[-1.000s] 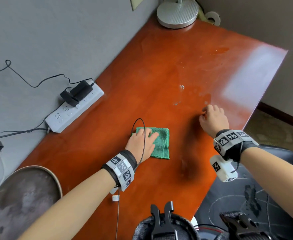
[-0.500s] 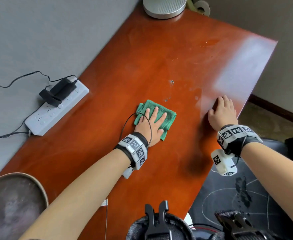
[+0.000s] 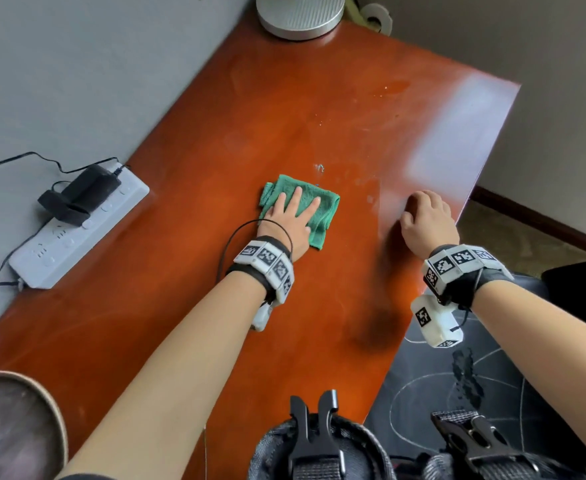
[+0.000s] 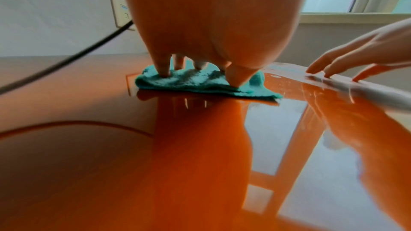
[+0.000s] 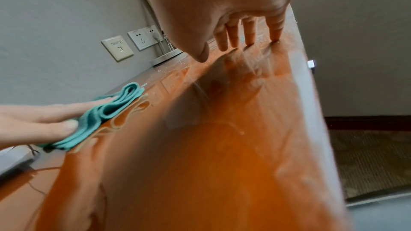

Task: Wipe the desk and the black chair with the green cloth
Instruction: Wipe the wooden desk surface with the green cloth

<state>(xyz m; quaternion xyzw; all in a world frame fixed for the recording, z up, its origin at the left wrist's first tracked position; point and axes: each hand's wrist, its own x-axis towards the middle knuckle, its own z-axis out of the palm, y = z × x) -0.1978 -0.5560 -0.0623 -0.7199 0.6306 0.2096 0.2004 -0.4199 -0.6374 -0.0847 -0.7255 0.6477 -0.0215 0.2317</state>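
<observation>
One broad tabletop (image 3: 236, 334) of glossy red-brown wood carries the work, and it makes the best landmark: everything else is placed against it. Off its near right edge sits the black chair (image 3: 433, 386), untouched by the cloth as far as the views show, so the chair half of the task appears to lie ahead. Along the tabletop's left side, by the wall, rests a white power strip (image 3: 77, 230) with a black adapter plugged in, and at the far end stands a round silver base (image 3: 300, 15).

Near the middle of the tabletop the green cloth (image 3: 315, 209) lies folded in several layers, flat on the wood. The left hand (image 3: 286, 223) presses on it with straight, spread fingers, palm down, gripping nothing. The right hand (image 3: 426, 220) rests near the tabletop's right edge, fingers bent so only the tips touch the wood, holding nothing; it seems to brace the body.

Small pale specks (image 3: 319, 167) sit just beyond the cloth, towards the far end. To wipe well, I would keep the palm flat and the pressure even so the folds stay together, push in overlapping strokes over those specks, and steer clear of the power strip and its cords, since a damp cloth there looks risky.
</observation>
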